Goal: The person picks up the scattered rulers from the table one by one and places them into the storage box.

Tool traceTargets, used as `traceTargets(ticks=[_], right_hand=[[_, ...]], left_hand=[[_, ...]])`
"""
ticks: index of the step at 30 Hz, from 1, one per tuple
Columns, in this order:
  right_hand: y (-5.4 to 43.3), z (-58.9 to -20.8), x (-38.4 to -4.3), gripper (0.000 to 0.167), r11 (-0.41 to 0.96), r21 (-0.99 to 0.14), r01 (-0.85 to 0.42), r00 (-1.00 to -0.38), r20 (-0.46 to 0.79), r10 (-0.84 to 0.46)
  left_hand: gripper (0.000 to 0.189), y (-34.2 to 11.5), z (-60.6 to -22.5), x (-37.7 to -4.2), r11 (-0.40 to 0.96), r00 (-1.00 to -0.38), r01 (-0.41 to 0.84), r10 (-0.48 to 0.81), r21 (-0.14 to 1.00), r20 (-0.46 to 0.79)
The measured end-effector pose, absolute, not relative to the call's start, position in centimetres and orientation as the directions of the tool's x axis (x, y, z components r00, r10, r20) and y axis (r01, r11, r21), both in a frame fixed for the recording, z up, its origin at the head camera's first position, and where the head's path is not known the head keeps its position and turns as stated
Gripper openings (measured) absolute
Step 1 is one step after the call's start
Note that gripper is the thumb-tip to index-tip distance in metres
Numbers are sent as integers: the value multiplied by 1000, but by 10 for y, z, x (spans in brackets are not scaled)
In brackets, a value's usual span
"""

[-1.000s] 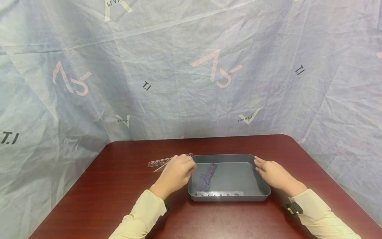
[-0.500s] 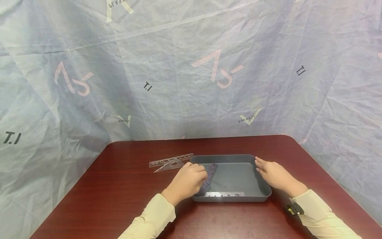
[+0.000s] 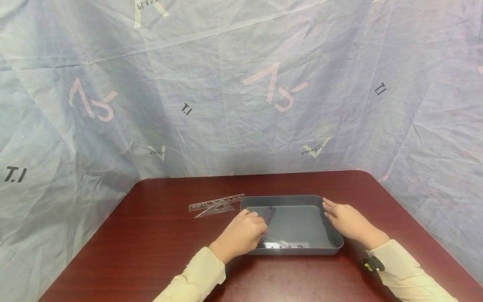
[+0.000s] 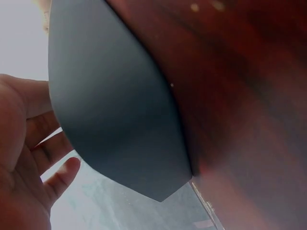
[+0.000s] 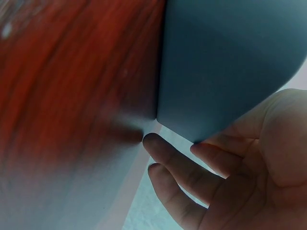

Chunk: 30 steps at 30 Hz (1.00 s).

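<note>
My left hand reaches over the left side of a grey rectangular tray, fingers bent down inside it. A clear plastic piece with a slanted edge sticks out from under those fingers; its rest is hidden. In the left wrist view the tray's outer wall covers most fingertips. A purple protractor-like ruler lies in the tray, partly hidden by the hand. A clear ruler lies along the near wall. My right hand rests with extended fingers at the tray's right rim.
On the dark red table, left of the tray, lie a clear stencil ruler and a clear set square, overlapping. A grey printed cloth hangs round the back and sides.
My left hand has moved right and nearer, from the tray's left rim to inside it. The clear piece now shows beside its fingers. My right hand stays at the rim.
</note>
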State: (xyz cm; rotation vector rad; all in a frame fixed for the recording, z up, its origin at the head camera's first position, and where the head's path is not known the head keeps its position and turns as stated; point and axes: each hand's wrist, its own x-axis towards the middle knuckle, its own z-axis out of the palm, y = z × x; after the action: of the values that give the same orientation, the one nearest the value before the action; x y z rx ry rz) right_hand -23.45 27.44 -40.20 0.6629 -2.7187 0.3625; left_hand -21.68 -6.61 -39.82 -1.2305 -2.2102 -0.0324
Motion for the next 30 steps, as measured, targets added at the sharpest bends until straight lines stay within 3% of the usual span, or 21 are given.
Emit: traceTargets(ticks=[6,11,16,30], right_hand=[[274,-402,-235,34,860,-163,-484,-838,368,-402],[273,-401,-234,35,860,-165,-483,-840,365,-401],[273,-401,-234,35,860,-166,-483,-842,359,-403],[273,-402,-234,35,859,-174,-481,-843,360,-399]], left_hand=[[17,-64,-399,-217,574,-380,770,763,-278,523],[18,-62,-400,-218,588,-421,762,768,-270,483],[18,-62,-401,-217,576,-467,783,793,-234,391],[26,-62,-403,-215,536,-496,838,826,-101,267]])
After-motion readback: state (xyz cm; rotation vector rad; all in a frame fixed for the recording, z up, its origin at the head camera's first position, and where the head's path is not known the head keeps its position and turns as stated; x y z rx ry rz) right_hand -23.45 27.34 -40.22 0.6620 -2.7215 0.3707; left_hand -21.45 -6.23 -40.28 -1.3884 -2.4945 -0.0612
